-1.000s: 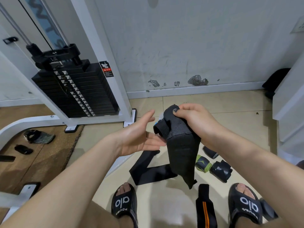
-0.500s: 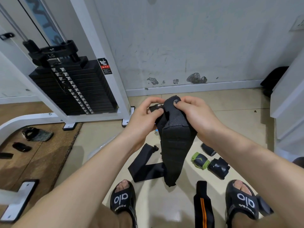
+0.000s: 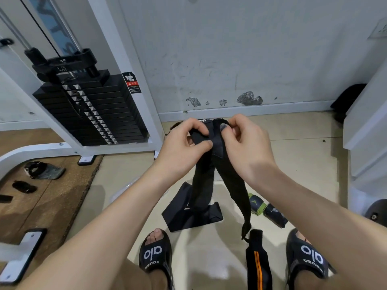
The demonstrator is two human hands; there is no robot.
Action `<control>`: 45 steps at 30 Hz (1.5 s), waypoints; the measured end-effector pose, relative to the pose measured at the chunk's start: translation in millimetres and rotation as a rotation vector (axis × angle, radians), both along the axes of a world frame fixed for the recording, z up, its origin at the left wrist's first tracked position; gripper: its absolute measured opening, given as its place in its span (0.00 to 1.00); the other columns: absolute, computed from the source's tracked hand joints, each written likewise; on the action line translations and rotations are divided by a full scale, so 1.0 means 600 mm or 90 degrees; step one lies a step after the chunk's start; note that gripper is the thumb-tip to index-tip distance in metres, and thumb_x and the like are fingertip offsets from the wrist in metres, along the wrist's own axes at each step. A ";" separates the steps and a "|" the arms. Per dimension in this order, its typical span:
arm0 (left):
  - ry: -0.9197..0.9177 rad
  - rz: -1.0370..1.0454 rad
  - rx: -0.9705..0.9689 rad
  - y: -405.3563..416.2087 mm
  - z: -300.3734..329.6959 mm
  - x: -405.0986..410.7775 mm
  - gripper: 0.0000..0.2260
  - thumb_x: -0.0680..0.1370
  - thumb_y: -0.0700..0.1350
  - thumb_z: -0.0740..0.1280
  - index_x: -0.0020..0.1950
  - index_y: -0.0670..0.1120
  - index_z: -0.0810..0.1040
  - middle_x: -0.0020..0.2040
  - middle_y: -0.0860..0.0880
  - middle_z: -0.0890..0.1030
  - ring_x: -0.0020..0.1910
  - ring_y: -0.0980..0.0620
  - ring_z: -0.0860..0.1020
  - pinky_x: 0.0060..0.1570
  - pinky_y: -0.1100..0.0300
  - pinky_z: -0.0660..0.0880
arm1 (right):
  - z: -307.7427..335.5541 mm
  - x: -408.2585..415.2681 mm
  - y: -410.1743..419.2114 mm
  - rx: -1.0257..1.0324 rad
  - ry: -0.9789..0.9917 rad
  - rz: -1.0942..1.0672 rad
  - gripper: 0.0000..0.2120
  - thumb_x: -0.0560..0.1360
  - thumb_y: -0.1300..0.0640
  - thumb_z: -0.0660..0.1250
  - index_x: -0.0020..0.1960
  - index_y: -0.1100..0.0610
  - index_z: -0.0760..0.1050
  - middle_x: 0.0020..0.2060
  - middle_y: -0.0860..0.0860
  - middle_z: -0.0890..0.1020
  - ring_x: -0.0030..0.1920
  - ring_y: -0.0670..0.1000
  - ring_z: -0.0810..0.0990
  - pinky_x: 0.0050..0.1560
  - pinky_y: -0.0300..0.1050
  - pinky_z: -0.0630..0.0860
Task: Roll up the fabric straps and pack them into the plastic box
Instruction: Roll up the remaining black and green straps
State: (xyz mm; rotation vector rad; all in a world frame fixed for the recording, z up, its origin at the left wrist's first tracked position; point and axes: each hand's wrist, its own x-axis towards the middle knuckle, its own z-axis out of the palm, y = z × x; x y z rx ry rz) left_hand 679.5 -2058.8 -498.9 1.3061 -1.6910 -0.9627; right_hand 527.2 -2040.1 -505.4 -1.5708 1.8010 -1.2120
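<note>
Head view, looking down past two forearms to a tiled floor. One black fabric strap [image 3: 211, 164] is held up at frame centre, pinched at its top end by both hands: the left hand [image 3: 184, 147] is curled on it from the 9 o'clock side, thumb pressed on the front face, and the right hand [image 3: 245, 143] is curled on it from the 3 o'clock side, its thumb laid on the upper edge. From the hands, the strap is seen to hang in two lengths, the right one ending in a thin tail near 6 o'clock. Four more straps are counted on the tiles: one flat black band [image 3: 188, 214] folded in a V below the hands, one black strap with an orange stripe [image 3: 258, 262] between the feet, cut off by the lower edge, and two rolled straps at 4 o'clock, one green-edged [image 3: 256, 204] and one black [image 3: 275, 215], both partly hidden by the right forearm. Two black slides [image 3: 156, 256] are worn; the right one is half covered. One weight stack [image 3: 92, 109] stands at 10 o'clock. Three dark items on the brown mat [image 3: 45, 170] at 9 o'clock are too small to identify.
</note>
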 end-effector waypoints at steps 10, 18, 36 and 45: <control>-0.070 -0.019 -0.017 0.002 0.003 -0.006 0.10 0.68 0.48 0.79 0.47 0.52 0.83 0.37 0.66 0.79 0.35 0.62 0.74 0.38 0.68 0.67 | 0.001 0.021 0.001 0.081 -0.309 0.080 0.08 0.81 0.60 0.66 0.48 0.66 0.75 0.38 0.65 0.82 0.34 0.53 0.78 0.37 0.49 0.82; -0.102 -0.023 -0.050 -0.002 0.002 -0.009 0.08 0.73 0.43 0.76 0.51 0.51 0.84 0.36 0.60 0.78 0.36 0.62 0.73 0.38 0.68 0.67 | 0.005 0.022 0.003 0.069 -0.370 0.108 0.07 0.80 0.64 0.67 0.44 0.58 0.79 0.42 0.65 0.85 0.37 0.52 0.81 0.48 0.52 0.83; -0.233 -0.043 -0.137 -0.014 0.005 -0.003 0.10 0.84 0.42 0.64 0.43 0.48 0.76 0.35 0.54 0.73 0.40 0.60 0.69 0.45 0.63 0.66 | 0.025 0.007 -0.009 0.027 -0.384 0.124 0.06 0.80 0.61 0.69 0.46 0.53 0.82 0.37 0.45 0.85 0.40 0.42 0.80 0.44 0.37 0.78; 0.155 0.071 0.061 -0.023 0.015 0.007 0.16 0.85 0.45 0.63 0.48 0.33 0.79 0.37 0.44 0.80 0.39 0.49 0.78 0.40 0.53 0.73 | -0.018 0.018 0.015 0.186 -0.182 0.120 0.13 0.76 0.52 0.74 0.57 0.52 0.75 0.48 0.47 0.80 0.48 0.47 0.79 0.53 0.42 0.77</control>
